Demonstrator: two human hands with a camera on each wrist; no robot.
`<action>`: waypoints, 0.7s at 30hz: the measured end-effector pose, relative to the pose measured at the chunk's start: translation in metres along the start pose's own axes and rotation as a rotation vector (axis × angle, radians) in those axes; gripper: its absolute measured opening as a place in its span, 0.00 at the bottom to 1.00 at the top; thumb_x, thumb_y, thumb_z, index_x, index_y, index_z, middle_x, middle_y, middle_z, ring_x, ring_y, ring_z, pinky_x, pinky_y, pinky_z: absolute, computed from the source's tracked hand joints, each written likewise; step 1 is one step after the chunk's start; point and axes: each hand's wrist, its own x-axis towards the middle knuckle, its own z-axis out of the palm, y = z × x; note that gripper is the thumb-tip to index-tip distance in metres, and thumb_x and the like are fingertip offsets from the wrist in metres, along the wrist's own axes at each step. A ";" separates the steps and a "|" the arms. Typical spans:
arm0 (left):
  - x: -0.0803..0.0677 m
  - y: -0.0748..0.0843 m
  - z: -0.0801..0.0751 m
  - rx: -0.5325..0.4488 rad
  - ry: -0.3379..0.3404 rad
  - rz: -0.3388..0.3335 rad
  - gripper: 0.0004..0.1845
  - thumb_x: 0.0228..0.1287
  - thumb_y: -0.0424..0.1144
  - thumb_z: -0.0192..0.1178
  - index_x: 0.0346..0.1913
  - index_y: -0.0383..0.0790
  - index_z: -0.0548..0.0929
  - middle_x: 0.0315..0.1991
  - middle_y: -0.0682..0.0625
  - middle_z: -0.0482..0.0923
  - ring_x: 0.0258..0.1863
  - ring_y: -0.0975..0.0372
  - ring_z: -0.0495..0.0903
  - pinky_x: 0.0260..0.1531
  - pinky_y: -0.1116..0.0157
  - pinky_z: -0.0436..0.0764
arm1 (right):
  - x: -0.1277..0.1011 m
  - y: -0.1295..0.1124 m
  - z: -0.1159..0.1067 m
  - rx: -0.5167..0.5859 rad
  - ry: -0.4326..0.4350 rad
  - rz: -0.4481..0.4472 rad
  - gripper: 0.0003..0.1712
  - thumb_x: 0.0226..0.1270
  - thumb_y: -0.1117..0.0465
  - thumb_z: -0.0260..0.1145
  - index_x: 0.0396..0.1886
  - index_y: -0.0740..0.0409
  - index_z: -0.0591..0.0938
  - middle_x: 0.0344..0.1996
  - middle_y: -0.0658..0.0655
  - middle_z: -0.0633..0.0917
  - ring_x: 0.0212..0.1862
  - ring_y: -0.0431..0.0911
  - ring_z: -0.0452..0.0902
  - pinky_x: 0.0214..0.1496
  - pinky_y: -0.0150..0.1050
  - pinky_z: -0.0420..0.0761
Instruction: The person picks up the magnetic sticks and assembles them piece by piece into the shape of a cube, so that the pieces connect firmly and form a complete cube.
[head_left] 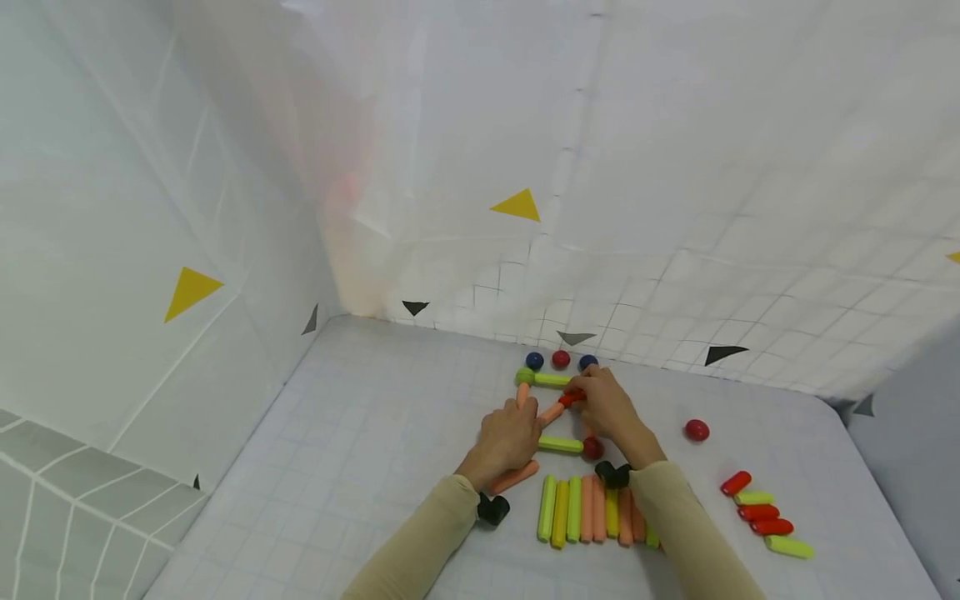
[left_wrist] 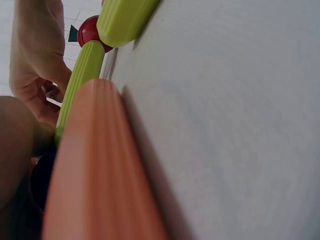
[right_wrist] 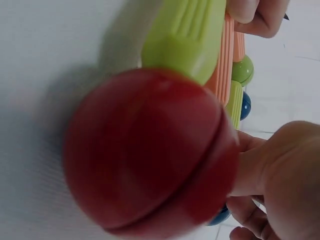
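Note:
A flat frame of magnetic-looking rods and balls lies on the table, with a green ball [head_left: 525, 377] at its far left corner and a red ball [right_wrist: 150, 155] at its near right one. Across its middle runs a diagonal orange rod [head_left: 552, 414]. My left hand [head_left: 510, 435] curls over the near left corner and grips the orange rod's lower end; a dark ball [left_wrist: 42, 175] shows partly under it. With my right hand [head_left: 606, 404] I pinch a short red rod [head_left: 572, 400] at the diagonal's upper end. Lime rods [head_left: 561, 444] form the near and far sides.
A loose orange rod [head_left: 513, 477] lies below my left hand. Lime, yellow and orange rods [head_left: 560, 512] stand in a row nearer me. Blue and red balls [head_left: 561, 359] line the back. Rightward are another red ball [head_left: 697, 430] and several short rods [head_left: 772, 527].

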 end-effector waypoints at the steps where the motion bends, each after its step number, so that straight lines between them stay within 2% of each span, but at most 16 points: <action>1: 0.000 0.000 0.000 -0.008 -0.001 -0.003 0.14 0.84 0.53 0.52 0.50 0.45 0.75 0.32 0.46 0.72 0.22 0.58 0.70 0.20 0.63 0.72 | 0.001 -0.001 0.000 -0.008 -0.015 0.003 0.14 0.62 0.73 0.75 0.46 0.55 0.91 0.44 0.59 0.83 0.48 0.56 0.74 0.54 0.55 0.82; 6: 0.000 -0.001 -0.001 -0.023 -0.017 -0.007 0.13 0.84 0.52 0.53 0.50 0.46 0.74 0.33 0.46 0.72 0.22 0.59 0.71 0.20 0.63 0.73 | 0.003 0.000 -0.003 -0.031 -0.059 -0.006 0.15 0.61 0.74 0.74 0.45 0.55 0.90 0.45 0.59 0.84 0.47 0.56 0.74 0.53 0.55 0.82; 13: 0.001 0.001 -0.001 0.014 -0.022 -0.010 0.13 0.83 0.51 0.54 0.51 0.45 0.74 0.33 0.46 0.72 0.22 0.59 0.71 0.19 0.63 0.73 | 0.001 0.009 -0.007 0.021 -0.062 -0.032 0.16 0.63 0.76 0.73 0.45 0.53 0.90 0.46 0.58 0.86 0.47 0.57 0.74 0.54 0.55 0.80; 17: 0.001 0.001 -0.001 0.024 -0.020 -0.011 0.13 0.83 0.51 0.54 0.51 0.45 0.74 0.33 0.45 0.72 0.22 0.59 0.71 0.19 0.63 0.73 | 0.001 0.006 -0.005 0.010 -0.033 -0.043 0.17 0.61 0.75 0.74 0.47 0.55 0.91 0.46 0.58 0.88 0.48 0.57 0.77 0.56 0.56 0.81; 21: 0.001 0.001 -0.001 0.017 -0.024 -0.016 0.14 0.83 0.52 0.54 0.51 0.44 0.73 0.32 0.45 0.72 0.22 0.59 0.70 0.18 0.64 0.72 | 0.001 0.002 -0.004 0.002 0.051 -0.031 0.17 0.57 0.75 0.77 0.46 0.59 0.91 0.44 0.60 0.88 0.47 0.58 0.82 0.55 0.57 0.84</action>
